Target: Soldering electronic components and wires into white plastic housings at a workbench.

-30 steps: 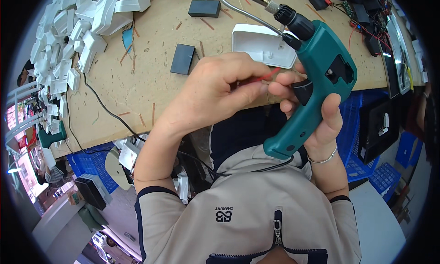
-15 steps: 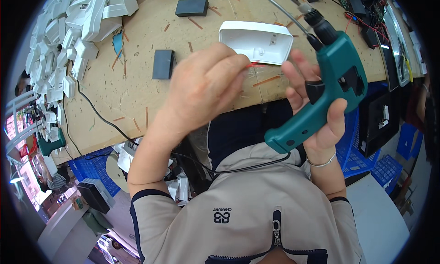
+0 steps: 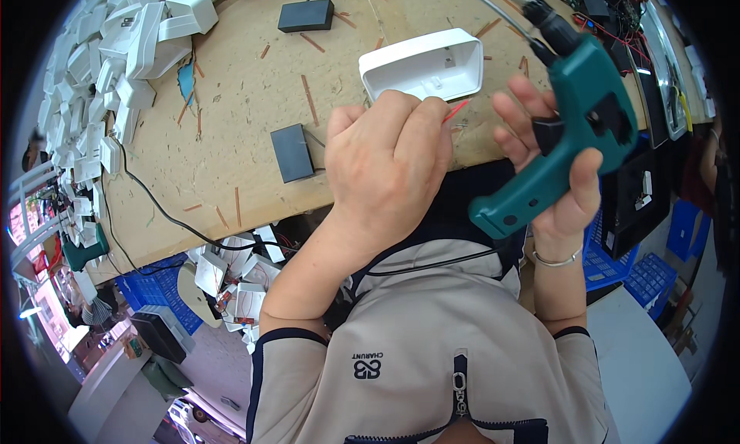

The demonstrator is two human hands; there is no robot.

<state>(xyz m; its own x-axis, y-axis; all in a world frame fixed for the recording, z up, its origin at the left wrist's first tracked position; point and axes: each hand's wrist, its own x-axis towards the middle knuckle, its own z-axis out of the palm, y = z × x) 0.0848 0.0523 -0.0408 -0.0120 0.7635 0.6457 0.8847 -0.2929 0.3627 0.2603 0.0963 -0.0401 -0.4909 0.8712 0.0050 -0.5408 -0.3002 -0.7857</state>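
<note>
My left hand (image 3: 393, 163) is closed, knuckles up, in front of the white plastic housing (image 3: 420, 62). A thin red wire (image 3: 456, 110) sticks out past its fingertips, which are mostly hidden. Just left of that hand, a dark grey rectangular block (image 3: 292, 153) with thin wires lies near the table's front edge. My right hand (image 3: 559, 163) grips a green pistol-shaped soldering gun (image 3: 532, 170), its fingers loosely around the handle near the black trigger. The gun's black nose and slim metal tube point up and away to the left. A black cord trails from the handle's base.
White plastic housings (image 3: 146, 43) are heaped at the far left. A second dark block (image 3: 306, 16) lies at the back. Thin brown strips (image 3: 309, 99) are scattered over the table (image 3: 231, 136). Electronic parts and a blue crate (image 3: 605, 255) are at the right.
My left hand has moved right and toward me with the red wire. The nearer dark block has slid toward me and turned slightly. The soldering gun has shifted a little right.
</note>
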